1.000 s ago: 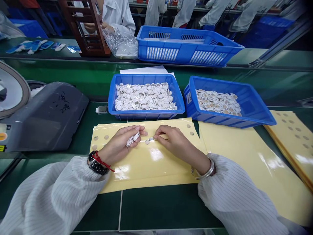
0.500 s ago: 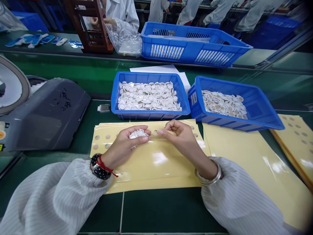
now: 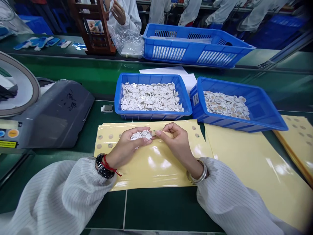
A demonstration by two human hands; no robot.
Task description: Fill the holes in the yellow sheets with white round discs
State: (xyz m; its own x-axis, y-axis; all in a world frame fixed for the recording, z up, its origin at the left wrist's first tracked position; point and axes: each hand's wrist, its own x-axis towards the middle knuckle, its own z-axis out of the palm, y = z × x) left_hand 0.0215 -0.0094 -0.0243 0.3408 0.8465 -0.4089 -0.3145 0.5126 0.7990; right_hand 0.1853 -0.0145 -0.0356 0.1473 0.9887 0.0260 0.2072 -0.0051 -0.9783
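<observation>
My left hand [image 3: 126, 143] is closed around a bunch of small white round pieces [image 3: 141, 135], which stick out between thumb and fingers. Close to its fingertips, my right hand [image 3: 176, 138] pinches a small round sticker [image 3: 153, 133] with a greenish mark, right at the edge of a white piece. Whether the sticker touches that piece I cannot tell. Both hands are above a glossy yellow sheet [image 3: 151, 169] dotted with round stickers [image 3: 111, 136] near its left and right ends. My hands hide the middle of its upper part.
Behind the sheet stands a blue bin [image 3: 153, 115] full of white round pieces. A second blue bin [image 3: 266, 107] holds more at its left. On the left is a grey tape machine [image 3: 53, 114]. More yellow sheets [image 3: 249, 156] lie right. A co-worker's hand [image 3: 118, 12] shows behind a wooden frame [image 3: 100, 49].
My right hand has moved left with the sticker, up to the white pieces. The pieces in my left hand are fanned out more. The view has shifted slightly; the co-worker's hand is raised.
</observation>
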